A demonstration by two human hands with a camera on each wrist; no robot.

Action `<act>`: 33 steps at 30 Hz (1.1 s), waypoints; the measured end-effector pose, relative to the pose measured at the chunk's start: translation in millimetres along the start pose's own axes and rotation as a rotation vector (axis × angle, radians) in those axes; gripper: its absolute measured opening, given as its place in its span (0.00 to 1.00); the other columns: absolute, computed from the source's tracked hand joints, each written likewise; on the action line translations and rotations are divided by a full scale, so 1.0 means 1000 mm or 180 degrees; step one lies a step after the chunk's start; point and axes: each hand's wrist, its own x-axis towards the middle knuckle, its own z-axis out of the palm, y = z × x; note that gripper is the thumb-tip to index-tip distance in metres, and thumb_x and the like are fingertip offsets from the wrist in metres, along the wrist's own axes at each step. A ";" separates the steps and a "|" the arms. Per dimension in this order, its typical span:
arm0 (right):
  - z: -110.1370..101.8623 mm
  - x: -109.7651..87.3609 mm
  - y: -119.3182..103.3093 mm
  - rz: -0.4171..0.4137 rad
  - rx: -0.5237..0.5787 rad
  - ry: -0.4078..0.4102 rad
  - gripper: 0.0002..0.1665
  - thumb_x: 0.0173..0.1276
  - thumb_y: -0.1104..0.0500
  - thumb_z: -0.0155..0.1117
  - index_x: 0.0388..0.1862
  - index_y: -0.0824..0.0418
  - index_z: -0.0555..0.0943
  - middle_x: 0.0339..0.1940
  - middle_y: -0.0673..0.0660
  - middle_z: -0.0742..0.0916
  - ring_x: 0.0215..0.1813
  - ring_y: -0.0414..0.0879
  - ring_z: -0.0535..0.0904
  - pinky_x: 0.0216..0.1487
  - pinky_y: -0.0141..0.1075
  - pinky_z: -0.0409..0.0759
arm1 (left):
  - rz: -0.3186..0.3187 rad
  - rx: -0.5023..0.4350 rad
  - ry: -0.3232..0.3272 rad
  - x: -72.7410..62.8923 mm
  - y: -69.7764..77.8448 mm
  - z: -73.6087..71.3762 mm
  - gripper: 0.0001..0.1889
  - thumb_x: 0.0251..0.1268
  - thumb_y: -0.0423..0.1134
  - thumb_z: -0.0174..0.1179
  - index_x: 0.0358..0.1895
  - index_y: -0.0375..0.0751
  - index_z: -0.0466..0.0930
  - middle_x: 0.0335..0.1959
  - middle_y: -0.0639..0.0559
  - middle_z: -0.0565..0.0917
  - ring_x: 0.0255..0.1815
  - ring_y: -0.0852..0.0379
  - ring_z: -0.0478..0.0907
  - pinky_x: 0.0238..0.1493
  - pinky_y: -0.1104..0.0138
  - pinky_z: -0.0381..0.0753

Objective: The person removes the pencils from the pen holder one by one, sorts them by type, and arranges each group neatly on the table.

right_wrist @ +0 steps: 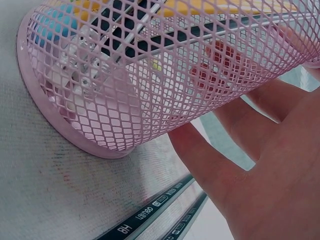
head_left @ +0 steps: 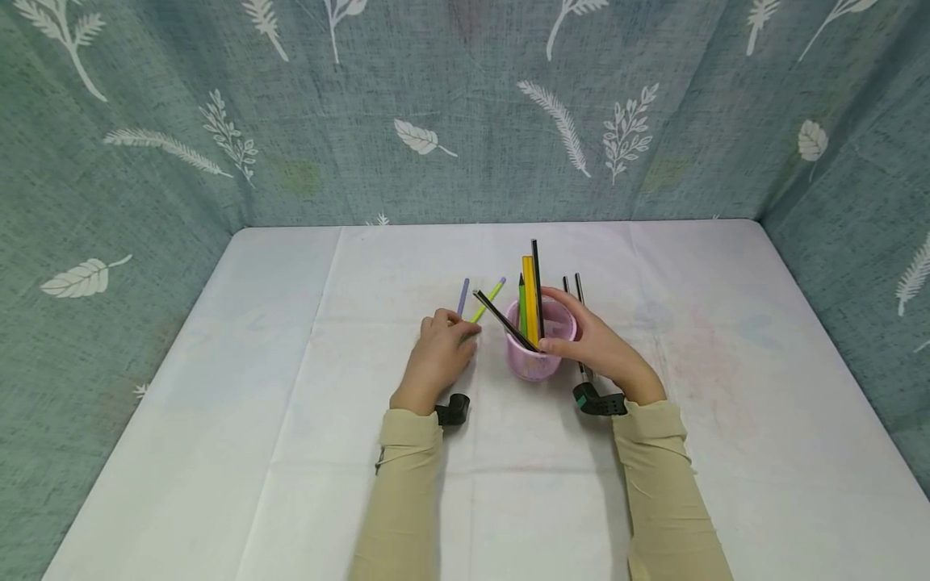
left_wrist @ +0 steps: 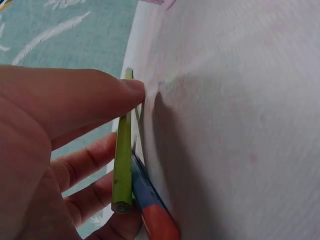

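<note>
My left hand [head_left: 438, 353] is left of the pen cup, low over the table. Its thumb and fingers pinch a light green pencil [left_wrist: 123, 170], plain in the left wrist view. Close beside that lies a blue pencil with a red-orange end [left_wrist: 159, 220], slanting past the fingers. My right hand [head_left: 603, 343] grips the pink mesh pen cup [head_left: 534, 369] from its right side, thumb near the rim and fingers around the far wall. In the cup stand a green pencil [head_left: 521, 303], a yellow ruler-like strip [head_left: 531, 298] and black pencils [head_left: 538, 282], one leaning left.
Two dark pencils [right_wrist: 145, 214] lie on the table right of the cup, partly under my right hand. A white cloth [head_left: 349, 363] covers the table. Green leaf-patterned curtains [head_left: 465, 105] close off the back and sides.
</note>
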 end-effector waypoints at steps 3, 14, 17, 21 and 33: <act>0.000 0.000 0.000 -0.0018 0.0008 -0.0009 0.42 0.57 0.52 0.64 0.65 0.32 0.55 0.67 0.51 0.60 0.66 0.51 0.57 0.58 0.55 0.60 | -0.0003 -0.0007 0.0003 0.000 0.001 0.001 0.15 0.58 0.42 0.57 0.50 0.50 0.78 0.55 0.50 0.65 0.51 0.50 0.59 0.49 0.59 0.67; -0.001 0.000 0.001 -0.0024 0.0043 -0.0037 0.41 0.57 0.52 0.64 0.65 0.32 0.54 0.68 0.50 0.58 0.66 0.51 0.55 0.58 0.55 0.60 | -0.0029 0.0094 -0.0081 0.001 -0.002 0.001 0.23 0.60 0.47 0.55 0.59 0.46 0.71 0.63 0.46 0.61 0.55 0.47 0.59 0.53 0.57 0.64; -0.001 0.000 0.001 -0.0038 0.0057 -0.0048 0.41 0.57 0.52 0.63 0.65 0.33 0.54 0.68 0.50 0.58 0.66 0.50 0.56 0.58 0.55 0.60 | -0.0002 0.0084 -0.0035 0.002 -0.003 0.002 0.22 0.59 0.47 0.55 0.58 0.50 0.72 0.62 0.46 0.62 0.54 0.47 0.59 0.51 0.57 0.65; -0.001 0.001 0.001 -0.0045 0.0036 -0.0041 0.41 0.57 0.52 0.63 0.65 0.32 0.54 0.68 0.50 0.59 0.66 0.50 0.56 0.58 0.55 0.61 | 0.0014 0.0062 0.0009 0.001 -0.002 0.002 0.22 0.59 0.47 0.56 0.58 0.54 0.72 0.61 0.46 0.64 0.53 0.47 0.60 0.49 0.57 0.66; -0.001 0.000 0.000 -0.0050 0.0026 -0.0024 0.41 0.57 0.53 0.63 0.65 0.32 0.55 0.67 0.50 0.59 0.66 0.50 0.55 0.58 0.56 0.60 | -0.0148 0.0192 -0.0073 0.001 0.005 0.004 0.27 0.60 0.52 0.52 0.63 0.51 0.65 0.63 0.51 0.62 0.56 0.47 0.57 0.48 0.55 0.64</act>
